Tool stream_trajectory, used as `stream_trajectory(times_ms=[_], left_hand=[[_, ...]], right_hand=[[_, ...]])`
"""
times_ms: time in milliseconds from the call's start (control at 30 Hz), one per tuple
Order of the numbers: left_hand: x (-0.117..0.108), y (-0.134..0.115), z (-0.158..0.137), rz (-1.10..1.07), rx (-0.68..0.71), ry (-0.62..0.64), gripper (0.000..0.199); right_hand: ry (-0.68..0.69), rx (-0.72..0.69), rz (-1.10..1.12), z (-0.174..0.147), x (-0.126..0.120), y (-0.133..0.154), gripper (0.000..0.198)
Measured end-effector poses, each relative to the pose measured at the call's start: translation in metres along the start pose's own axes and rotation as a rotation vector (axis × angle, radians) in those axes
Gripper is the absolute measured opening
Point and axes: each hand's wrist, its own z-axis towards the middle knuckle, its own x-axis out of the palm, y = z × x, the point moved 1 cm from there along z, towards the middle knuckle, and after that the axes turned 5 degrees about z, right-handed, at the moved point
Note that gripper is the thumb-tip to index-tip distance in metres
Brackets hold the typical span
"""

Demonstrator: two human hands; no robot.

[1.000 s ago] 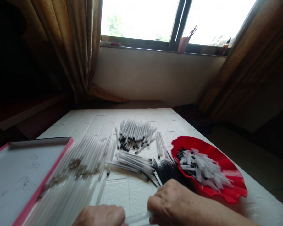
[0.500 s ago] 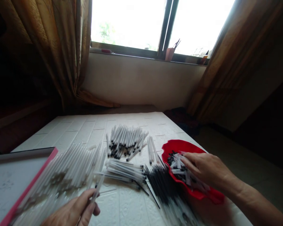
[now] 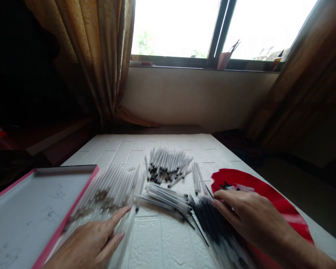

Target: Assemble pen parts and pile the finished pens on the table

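Half a second on, the right hand (image 3: 249, 216) has come out of the red dish (image 3: 271, 192) and now lies over the dish's near-left rim, fingertips on the fan of black refills (image 3: 210, 216) beside it. The left hand (image 3: 92, 241), which then pinched a single clear tube, has let it go and rests flat on the near end of the heap of clear tubes (image 3: 112, 186), well left of the dish. The view has also swung, bringing more of the pink-edged tray (image 3: 30, 213) into sight at far left.

The left grip is spread: forefinger stretched out along the tubes, the other fingers loosely extended, nothing held. The right grip is loosely open, fingers slightly curled and pointing left; whether a refill is caught beneath them cannot be told, as the palm hides the underside.

Left of the dish lies a small sheaf of finished pens (image 3: 168, 196), and beyond that, farther from the person, a cluster of black-tipped tubes (image 3: 168, 166). All rest on the white brick-patterned surface (image 3: 162, 239). The dish's contents are mostly hidden by the right hand.
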Motion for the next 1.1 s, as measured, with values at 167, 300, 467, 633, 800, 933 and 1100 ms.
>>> stream_trajectory(times_ms=[167,300,467,633,800,933,1100], left_hand=[[0.024,0.002,-0.006,0.072,0.000,-0.059,0.052],[0.028,-0.004,-0.005,0.067,0.070,-0.177,0.045],[0.015,-0.030,0.007,0.049,0.113,-0.188,0.029],[0.026,-0.033,0.008,0.141,0.033,-0.093,0.032],[0.027,-0.027,0.009,0.114,0.042,-0.090,0.033],[0.024,-0.030,0.012,0.127,0.099,-0.205,0.034],[0.027,-0.033,0.010,0.145,0.176,-0.531,0.031]], right_hand=[[0.235,-0.111,0.033,0.016,0.013,0.049,0.024],[0.292,-0.157,0.056,0.015,0.033,0.069,0.021],[0.246,-0.204,-0.001,0.010,0.057,0.074,0.019],[0.199,-0.196,-0.015,0.006,0.068,0.073,0.023],[0.155,-0.218,0.052,-0.002,0.054,0.065,0.017],[0.124,-0.176,0.248,-0.005,0.030,0.055,0.017],[0.111,-0.051,0.685,-0.010,0.021,0.055,0.016]])
